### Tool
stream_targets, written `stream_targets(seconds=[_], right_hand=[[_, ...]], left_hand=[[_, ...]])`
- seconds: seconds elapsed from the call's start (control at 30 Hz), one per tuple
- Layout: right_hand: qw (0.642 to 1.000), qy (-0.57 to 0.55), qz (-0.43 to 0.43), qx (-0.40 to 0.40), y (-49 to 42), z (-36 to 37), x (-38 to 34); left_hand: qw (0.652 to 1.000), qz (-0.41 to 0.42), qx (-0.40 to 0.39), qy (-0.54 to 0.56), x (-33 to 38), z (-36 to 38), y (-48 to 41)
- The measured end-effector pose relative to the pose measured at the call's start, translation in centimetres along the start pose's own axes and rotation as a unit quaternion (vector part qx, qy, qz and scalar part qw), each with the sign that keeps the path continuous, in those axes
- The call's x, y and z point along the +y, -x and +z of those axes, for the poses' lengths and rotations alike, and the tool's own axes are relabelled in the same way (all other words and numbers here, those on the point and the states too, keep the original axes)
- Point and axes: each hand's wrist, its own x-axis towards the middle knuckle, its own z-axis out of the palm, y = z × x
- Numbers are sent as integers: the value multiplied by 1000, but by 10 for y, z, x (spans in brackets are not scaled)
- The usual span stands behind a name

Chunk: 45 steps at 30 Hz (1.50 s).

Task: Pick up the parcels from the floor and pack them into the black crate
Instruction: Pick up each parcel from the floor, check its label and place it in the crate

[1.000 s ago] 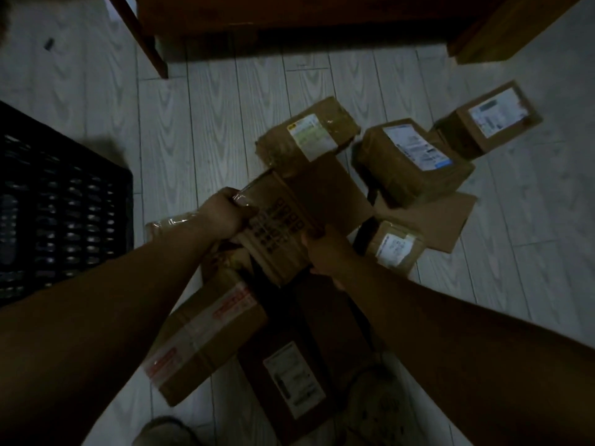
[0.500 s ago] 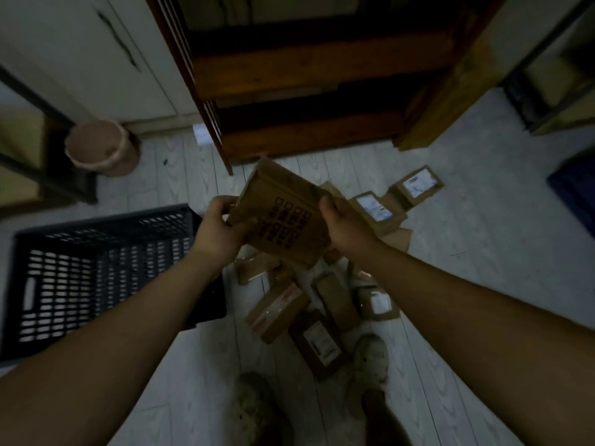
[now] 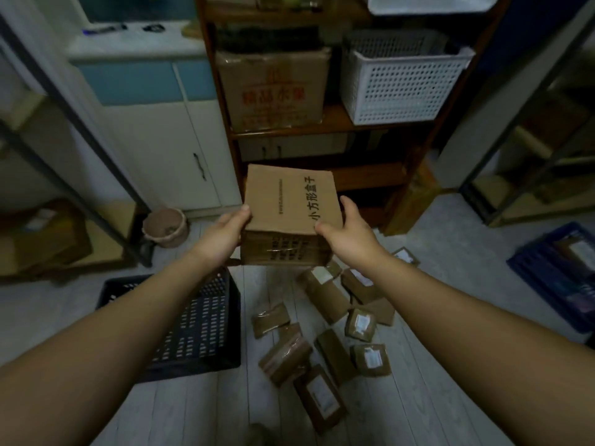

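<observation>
Raised higher: flat cardboard parcel (image 3: pixel 289 204); left hand (image 3: pixel 222 236), right hand (image 3: pixel 351 236) gripping its sides.

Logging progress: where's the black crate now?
Head view, lower left: the black slatted plastic crate sits on the floor, partly behind the left forearm, left of the brown parcels.

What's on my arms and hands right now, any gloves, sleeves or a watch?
Nothing that shows. The left hand and right hand are bare, no gloves, and no ring, watch or bracelet is visible in the dim light. The left forearm and right forearm are bare; no sleeve enters the frame.
</observation>
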Motion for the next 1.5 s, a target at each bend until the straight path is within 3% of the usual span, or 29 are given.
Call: stream_targets(seconds=[0.37, 0.57, 0.8, 1.1, 1.23, 1.5], right_hand=[[996, 34, -80, -6, 78, 3, -96], [993, 25, -112, -38, 104, 85, -166], [993, -4, -103, -54, 125, 202, -222], [998, -43, -3, -46, 79, 276, -236], [997, -3, -1, -72, 28, 302, -230], [992, 43, 4, -121, -63, 383, -210]], left_hand=[[995, 69, 68, -30, 45, -75, 108], [994, 68, 56, -65, 23, -187, 141], [991, 50, 124, -9, -4, -310, 159], [990, -1, 103, 99, -34, -367, 104], [995, -7, 82, 55, -56, -387, 54], [992, -45, 114, 20, -107, -430, -38]])
